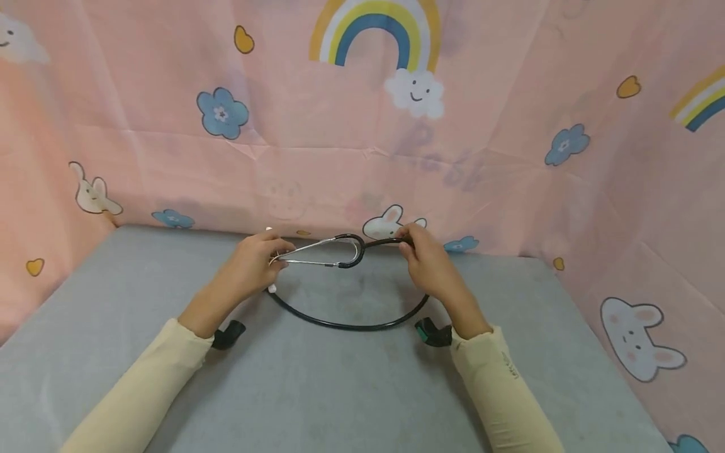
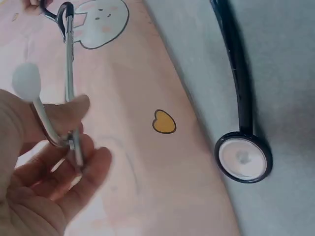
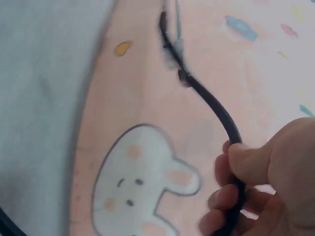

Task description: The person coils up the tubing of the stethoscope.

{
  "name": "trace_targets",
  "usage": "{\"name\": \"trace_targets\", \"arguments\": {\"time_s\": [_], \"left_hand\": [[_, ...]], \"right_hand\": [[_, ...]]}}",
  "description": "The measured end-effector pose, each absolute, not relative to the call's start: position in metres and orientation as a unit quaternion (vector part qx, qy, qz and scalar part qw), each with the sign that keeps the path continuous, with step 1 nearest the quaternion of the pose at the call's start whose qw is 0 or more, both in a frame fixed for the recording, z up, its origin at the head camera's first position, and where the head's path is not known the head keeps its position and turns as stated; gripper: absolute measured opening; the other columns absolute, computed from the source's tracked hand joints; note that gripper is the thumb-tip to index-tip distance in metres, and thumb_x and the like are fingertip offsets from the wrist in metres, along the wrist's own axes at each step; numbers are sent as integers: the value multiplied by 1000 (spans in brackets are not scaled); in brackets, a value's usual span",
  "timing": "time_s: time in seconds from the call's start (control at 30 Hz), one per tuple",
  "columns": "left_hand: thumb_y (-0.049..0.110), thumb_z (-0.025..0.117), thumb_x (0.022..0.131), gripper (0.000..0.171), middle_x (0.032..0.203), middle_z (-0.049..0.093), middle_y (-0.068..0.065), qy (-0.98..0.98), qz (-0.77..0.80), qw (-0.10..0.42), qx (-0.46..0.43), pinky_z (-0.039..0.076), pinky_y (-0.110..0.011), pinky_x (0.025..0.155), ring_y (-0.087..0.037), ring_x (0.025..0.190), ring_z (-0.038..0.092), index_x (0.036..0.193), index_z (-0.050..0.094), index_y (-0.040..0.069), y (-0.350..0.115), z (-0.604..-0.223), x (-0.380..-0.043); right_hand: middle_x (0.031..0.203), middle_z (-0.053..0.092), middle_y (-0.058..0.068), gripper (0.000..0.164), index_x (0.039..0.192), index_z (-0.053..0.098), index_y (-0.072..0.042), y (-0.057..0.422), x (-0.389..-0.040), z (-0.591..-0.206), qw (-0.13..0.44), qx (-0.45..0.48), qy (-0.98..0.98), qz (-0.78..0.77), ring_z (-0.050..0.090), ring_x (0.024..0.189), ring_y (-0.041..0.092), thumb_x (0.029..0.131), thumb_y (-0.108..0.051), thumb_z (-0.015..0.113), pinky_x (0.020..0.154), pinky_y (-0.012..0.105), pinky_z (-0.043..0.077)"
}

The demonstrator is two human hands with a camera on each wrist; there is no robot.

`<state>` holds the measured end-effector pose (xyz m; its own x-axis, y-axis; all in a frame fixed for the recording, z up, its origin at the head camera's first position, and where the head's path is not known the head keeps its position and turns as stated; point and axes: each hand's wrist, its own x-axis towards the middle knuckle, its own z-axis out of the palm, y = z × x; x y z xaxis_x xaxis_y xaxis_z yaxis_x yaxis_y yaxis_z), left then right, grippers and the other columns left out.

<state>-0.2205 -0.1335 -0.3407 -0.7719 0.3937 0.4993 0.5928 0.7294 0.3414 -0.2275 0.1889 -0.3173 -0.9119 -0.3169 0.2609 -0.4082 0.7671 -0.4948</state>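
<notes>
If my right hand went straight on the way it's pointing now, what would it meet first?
Your right hand would probably meet the pink backdrop first, near its printed rabbit, though depth is unclear.

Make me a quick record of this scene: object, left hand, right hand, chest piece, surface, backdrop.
object: stethoscope, black tubing, metal ear tubes, white ear tips
left hand: holds the ear tubes near the ear tips
right hand: grips the black tubing beyond the fork
chest piece: on the grey tabletop, seen in the left wrist view; hidden in the head view
surface: grey tabletop
backdrop: pink printed sheet with rainbows, bunnies, flowers and hearts
</notes>
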Motion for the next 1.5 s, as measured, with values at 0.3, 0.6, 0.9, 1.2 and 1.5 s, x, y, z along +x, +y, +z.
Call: {"name": "trace_targets", "arguments": {"time_s": [0.3,0.6,0.9,1.2,1.5], "left_hand": [[-6,84,70,30,88,70,-9,-847,-266,313,-337,56,-31,65,-22,76,66,98,78,-1,-137,-352,-209],[-5,83,73,25,86,71,-4,-808,-252,325,-421,52,-25,64,-16,81,58,96,78,1,-128,-338,-205],[-4,84,72,30,86,71,-2,-738,-282,309,-530,48,-17,67,-13,80,59,100,77,2,-116,-328,-200],[0,82,76,25,94,67,0,-711,-274,306,-570,51,-16,69,-9,79,63,98,79,10,-112,-326,-195],[3,75,86,16,90,65,-1,-700,-279,305,-583,48,-18,68,-10,79,60,99,79,12,-105,-321,-186]], "right_hand": [[115,59,11,19,120,56,-4,180,-216,-306,124,276,-891,337,55,98,23,103,-10,50,83,38,48],[100,66,2,17,111,69,-9,180,-211,-304,196,326,-838,391,41,69,12,97,-8,61,64,25,36],[108,69,8,25,111,71,-6,177,-209,-308,135,367,-800,455,55,87,7,98,-22,58,75,22,46],[101,67,-6,26,104,72,-4,173,-209,-309,34,390,-776,495,57,85,12,98,-26,60,74,26,50],[107,69,-13,25,100,76,-23,165,-207,-311,-37,344,-740,577,58,95,7,92,-44,64,82,22,48]]}}
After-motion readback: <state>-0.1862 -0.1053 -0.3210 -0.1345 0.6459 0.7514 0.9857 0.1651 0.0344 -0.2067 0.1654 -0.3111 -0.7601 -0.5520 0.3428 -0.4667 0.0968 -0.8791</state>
